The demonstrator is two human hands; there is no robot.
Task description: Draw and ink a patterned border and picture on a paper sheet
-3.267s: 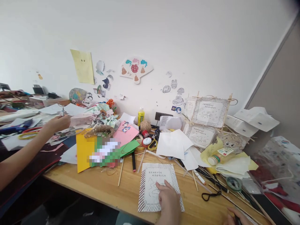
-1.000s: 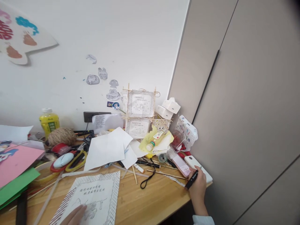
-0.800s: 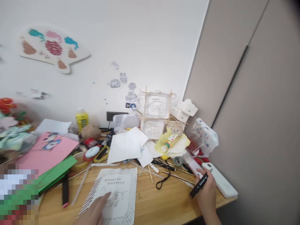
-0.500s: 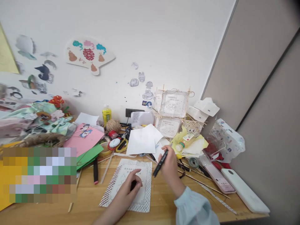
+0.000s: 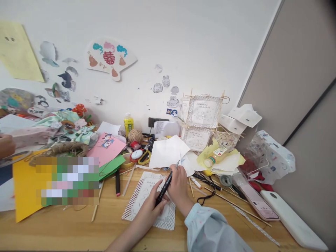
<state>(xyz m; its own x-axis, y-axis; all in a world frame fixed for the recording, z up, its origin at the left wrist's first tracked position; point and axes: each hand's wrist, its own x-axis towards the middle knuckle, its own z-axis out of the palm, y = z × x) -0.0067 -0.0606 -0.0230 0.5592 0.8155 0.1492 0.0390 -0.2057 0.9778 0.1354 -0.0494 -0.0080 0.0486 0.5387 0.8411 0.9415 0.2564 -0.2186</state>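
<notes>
Far left edge: another person's hand (image 5: 6, 146), cut off by the frame, can't tell what it has. Yellow sheet (image 5: 21, 52) on wall above, two small dark marks. Orange-yellow sheet (image 5: 27, 192) on table, patch beside it pixelated, unreadable. Fan-shaped cutout (image 5: 111, 57) on wall: red double-happiness character 囍, blue and pink clouds, brown swirls. Below it, pink sheet (image 5: 110, 150) with a cartoon figure, then green sheet (image 5: 114, 168). Pink-ended marker (image 5: 118, 182) lies near those. Yellow bottle (image 5: 128, 124) upright, green label, text too small. Twine ball (image 5: 135, 135) just beside it.

Card (image 5: 139, 203) flat on table, front middle, under the hands: hatched border, red-brown stripes down the left, Chinese handwriting up top, partly covered. Left hand (image 5: 153, 201) closed around lower end of black marker (image 5: 166, 185), tilted, pointed end up; light lettering on barrel, illegible. Right hand (image 5: 180, 187) grips its upper part. So both hands clamped on it, close together; can't tell if they touch.

Printed sheet (image 5: 164, 129) behind: several lines, too small. Stick-framed panel (image 5: 204, 112) upright, two handwritten Chinese lines, not legible. Lying bottle (image 5: 215, 159) on yellow paper, white label with red mark. Pink phone (image 5: 258, 199), screen lit, unreadable. Clear bag (image 5: 275, 154), coloured prints. White slab (image 5: 294, 220), no lettering I can make out.
</notes>
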